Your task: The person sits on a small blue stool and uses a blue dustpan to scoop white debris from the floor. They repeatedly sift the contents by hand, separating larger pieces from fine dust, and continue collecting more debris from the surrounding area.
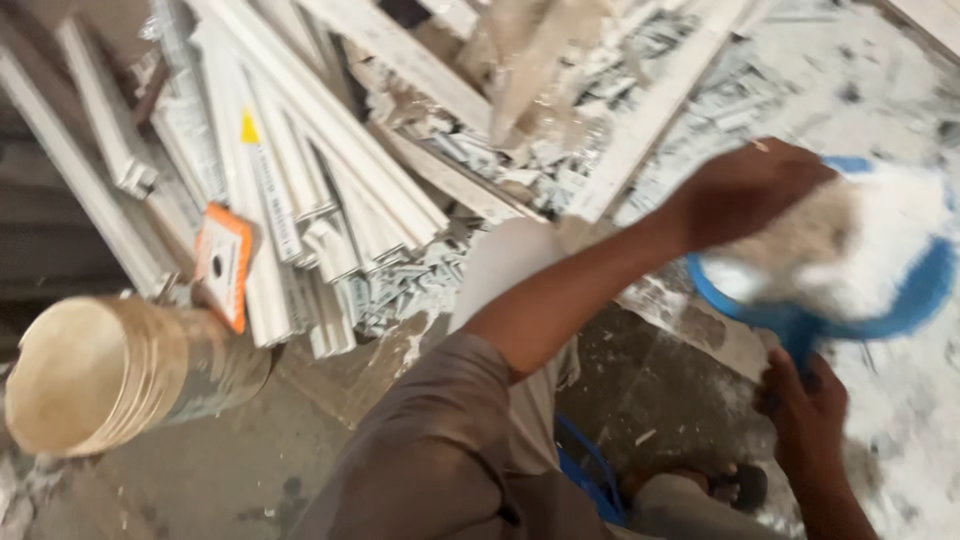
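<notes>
Our left hand (745, 195) reaches over the blue pan (920, 290), fingers curled down into the white powder (880, 250) heaped in it; motion blur hides whether they are closed on a handful or only pressed into it, so we cannot tell. Our right hand (805, 400) is wrapped around the pan's blue handle (800, 345) at its near edge, fingers closed on it.

We judge the powder to be loose, dry and light in small amounts, apt to spill or puff up, so it handles best scooped with a cupped palm. The pan looks like stiff plastic, and loaded it would be front-heavy; the handle where our right hand sits is the sensible place to grip, with the rim as a second hold.

Beside the pan, toward our body, lies the dusty floor (660, 390), streaked with white. A sandalled foot (720, 485) shows below the pan, next to a loop of blue cord (590, 465). Well to the left of the pan lies a stack of long white plastic strips (300, 170), with broken white offcuts (560, 160) scattered between the stack and the pan. One strip bears a small yellow triangular label (249, 128). An orange-edged rectangular card with a white face (222, 262) rests against the stack's near end. Farthest left of the pan, a tan cardboard tube (110, 375) lies on its side, its open end toward us.
</notes>
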